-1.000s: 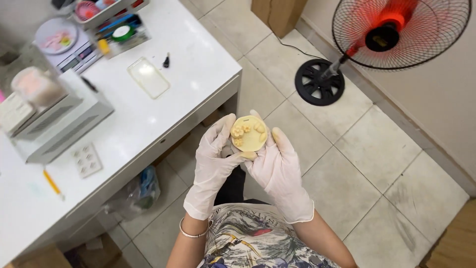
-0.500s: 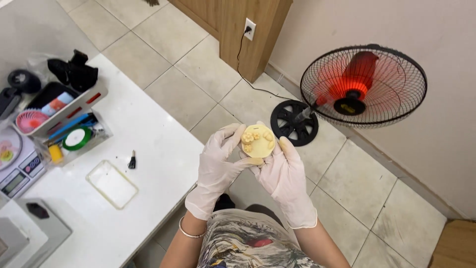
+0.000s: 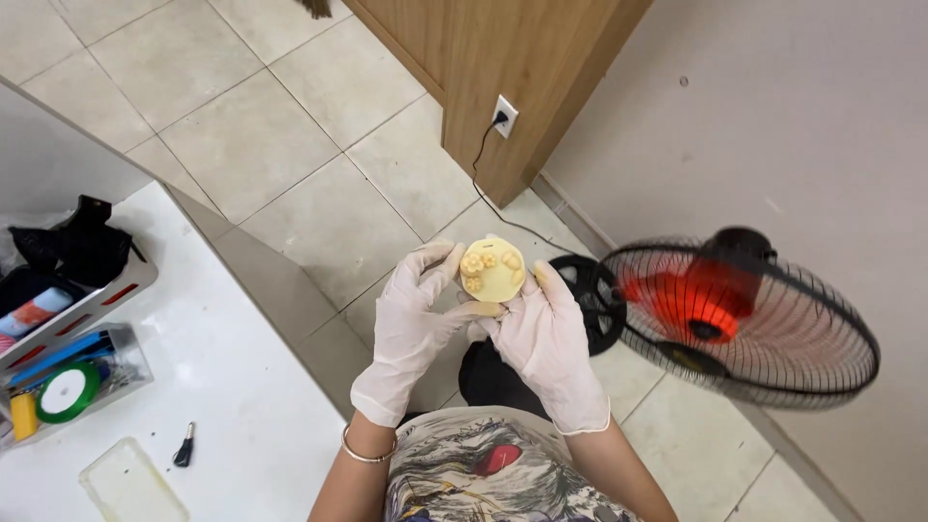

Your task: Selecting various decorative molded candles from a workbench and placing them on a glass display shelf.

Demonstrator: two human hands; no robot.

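- Tiled floor (image 3: 290, 164) in pale beige, seen from above; a white table (image 3: 242, 416) fills the lower left.
- On the table's left edge: a clear organiser tray (image 3: 97, 372) with a green tape roll (image 3: 66, 391) and pens, black items behind it. A flat clear plastic case (image 3: 130, 483) and a small dark key-like object (image 3: 184, 449) lie nearer, apart from each other.
- Left hand (image 3: 411, 329), in a thin white glove, curls around the left side of a round pale-yellow moulded piece (image 3: 491, 271); thumb lies under its lower edge, fingers up its side.
- The piece sits raised between both hands, over the floor beside the table, raised shapes on top facing the camera, probably so it can be looked over.
- Right hand (image 3: 551, 343), also gloved, braces the right side, fingers partly closed and touching it.
- Behind: a wooden panel (image 3: 522, 77) with a wall socket (image 3: 503, 116) and plugged cord.
- Far right: a floor fan (image 3: 735, 314) with a red hub, tilted, close to the wall.
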